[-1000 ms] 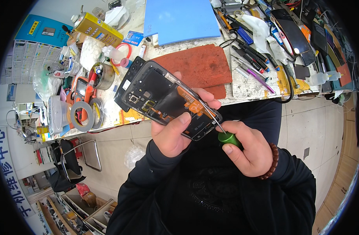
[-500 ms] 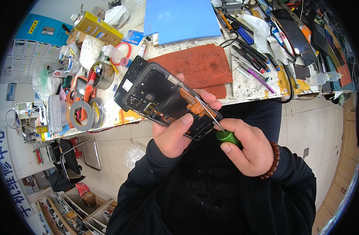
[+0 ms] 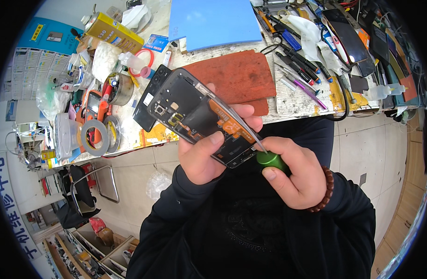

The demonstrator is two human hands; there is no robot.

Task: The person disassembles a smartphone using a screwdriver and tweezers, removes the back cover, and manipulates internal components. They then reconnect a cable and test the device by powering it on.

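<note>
Over the bench's front edge I hold an opened smartphone (image 3: 195, 111), tilted, its dark inside facing up with an orange flex cable along one side. A black camera-end piece (image 3: 145, 104) sticks out beyond its far left end. My left hand (image 3: 204, 156) is closed round the phone, thumb on the inside and fingertips past the far edge. My right hand (image 3: 295, 174) pinches a tool with a round green handle (image 3: 270, 161). Its thin metal shaft (image 3: 259, 142) lies against the phone's right edge near the lower corner; I cannot tell whether its tip is inside the seam.
A reddish-brown pad (image 3: 232, 76) and a blue mat (image 3: 215, 23) lie behind the phone. To the right are several pens and screwdrivers (image 3: 299, 65) and another phone (image 3: 348, 39). Tape rolls (image 3: 95, 138), a yellow can (image 3: 113, 31) and a metal tin (image 3: 121, 88) crowd the left.
The phone has tipped in my left hand, showing more of its right edge rim. The green-handled tool stays almost in place against that edge.
</note>
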